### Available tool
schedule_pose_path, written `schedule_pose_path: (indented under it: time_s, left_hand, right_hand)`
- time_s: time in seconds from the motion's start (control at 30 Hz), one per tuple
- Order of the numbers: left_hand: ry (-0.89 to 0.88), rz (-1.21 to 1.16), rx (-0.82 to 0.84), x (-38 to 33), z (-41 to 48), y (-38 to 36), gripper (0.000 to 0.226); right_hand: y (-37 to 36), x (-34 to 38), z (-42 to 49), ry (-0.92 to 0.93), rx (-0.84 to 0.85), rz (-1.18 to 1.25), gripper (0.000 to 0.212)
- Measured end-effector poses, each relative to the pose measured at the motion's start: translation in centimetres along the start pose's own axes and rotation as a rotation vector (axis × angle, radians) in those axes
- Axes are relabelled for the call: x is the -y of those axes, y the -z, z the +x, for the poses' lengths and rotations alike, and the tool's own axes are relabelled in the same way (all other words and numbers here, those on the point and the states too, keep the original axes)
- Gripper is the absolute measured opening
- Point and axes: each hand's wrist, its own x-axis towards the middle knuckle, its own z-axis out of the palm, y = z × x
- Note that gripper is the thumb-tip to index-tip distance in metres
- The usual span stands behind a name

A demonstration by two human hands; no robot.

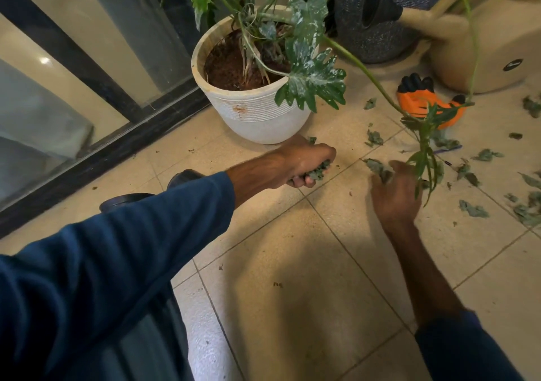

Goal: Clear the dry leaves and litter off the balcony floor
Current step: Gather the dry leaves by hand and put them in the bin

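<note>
My left hand [304, 165] grips a wad of dry grey-green leaves [319, 171] just above the beige tiled floor [292, 263], in front of the white pot. My right hand [395, 190] reaches down to the tiles and its fingers close on another dry leaf [379, 168]; a hanging green stem partly covers the fingertips. Several more dry leaves lie scattered to the right, one clump [472, 209] near the hand, one scrap [374, 138] further back.
A white plant pot [257, 117] stands behind my left hand, its long stem [380, 87] drooping over the leaves. An orange and black glove [421, 99], a beige watering can [483, 58], a dark woven pot [374, 29] sit behind. Glass railing [73, 87] runs left.
</note>
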Motion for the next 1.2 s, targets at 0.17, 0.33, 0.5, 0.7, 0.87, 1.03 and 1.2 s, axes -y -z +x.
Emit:
schedule_pose_path:
  time_s: [0.17,0.33,0.5,0.7,0.87,1.03,1.2]
  left_hand:
    - [-0.001,0.067,0.011,0.4,-0.4,0.4,0.014]
    - [0.000,0.095,0.027,0.6,-0.6,0.6,0.016]
    - [0.000,0.121,0.047,0.6,-0.8,0.6,0.015]
    - [0.007,0.134,0.062,0.4,-0.9,0.3,0.016]
    - [0.009,0.144,0.077,0.5,-0.7,0.3,0.015]
    - [0.010,0.160,0.074,0.4,-0.6,0.2,0.017]
    - [0.008,0.163,0.086,0.3,-0.6,-0.1,0.017]
  right_hand:
    - [-1.0,-0.3,3.0,0.051,0.036,-0.076,0.035]
    - [-0.8,-2.7,1.1,0.036,0.042,-0.010,0.037]
    - [0.1,-3.5,-1.2,0.144,-0.057,0.069,0.038]
    - [1.5,-3.0,-2.2,0.172,-0.076,0.112,0.032]
    - [1.8,-3.7,-3.0,0.146,-0.017,0.017,0.033]
    - [2.6,-5.1,-3.6,0.064,-0.002,0.123,0.016]
    - [3.7,-3.4,-3.0,0.095,0.061,0.280,0.023]
